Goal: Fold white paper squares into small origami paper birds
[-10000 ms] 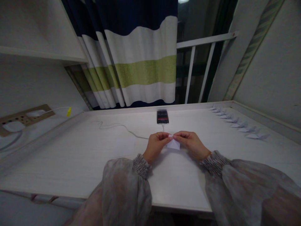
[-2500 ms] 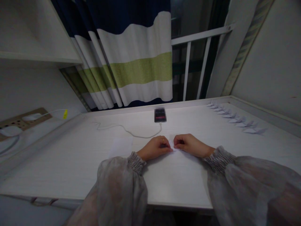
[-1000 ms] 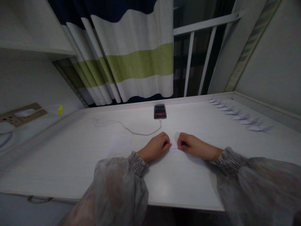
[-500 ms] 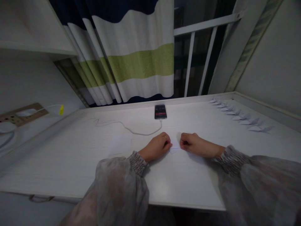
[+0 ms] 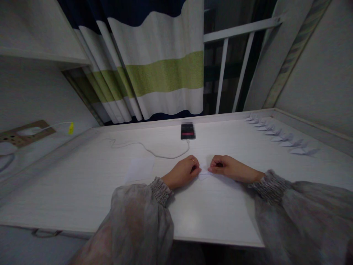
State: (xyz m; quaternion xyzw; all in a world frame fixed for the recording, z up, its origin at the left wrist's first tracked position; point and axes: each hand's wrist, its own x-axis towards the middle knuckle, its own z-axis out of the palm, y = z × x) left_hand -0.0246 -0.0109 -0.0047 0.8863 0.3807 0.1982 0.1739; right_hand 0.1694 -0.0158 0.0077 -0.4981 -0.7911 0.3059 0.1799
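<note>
A small piece of folded white paper (image 5: 203, 173) lies on the white desk (image 5: 82, 191) between my hands. My left hand (image 5: 182, 172) rests on the desk with fingers curled, pinching the paper's left edge. My right hand (image 5: 226, 168) is curled too, its fingertips pressing the paper's right edge. Most of the paper is hidden under my fingers. Both wrists wear grey gathered sleeves.
A phone (image 5: 188, 131) lies beyond my hands, its white cable (image 5: 149, 148) running left toward a wall socket (image 5: 19, 133). A flat white sheet (image 5: 139, 169) lies left of my left hand. Several folded paper shapes (image 5: 278, 136) line the desk's right side. Striped curtain (image 5: 160, 73) hangs behind.
Ten seconds ago both hands held the paper lifted off the desk; now they press it flat. In the last second the right hand shifted slightly along the paper.
</note>
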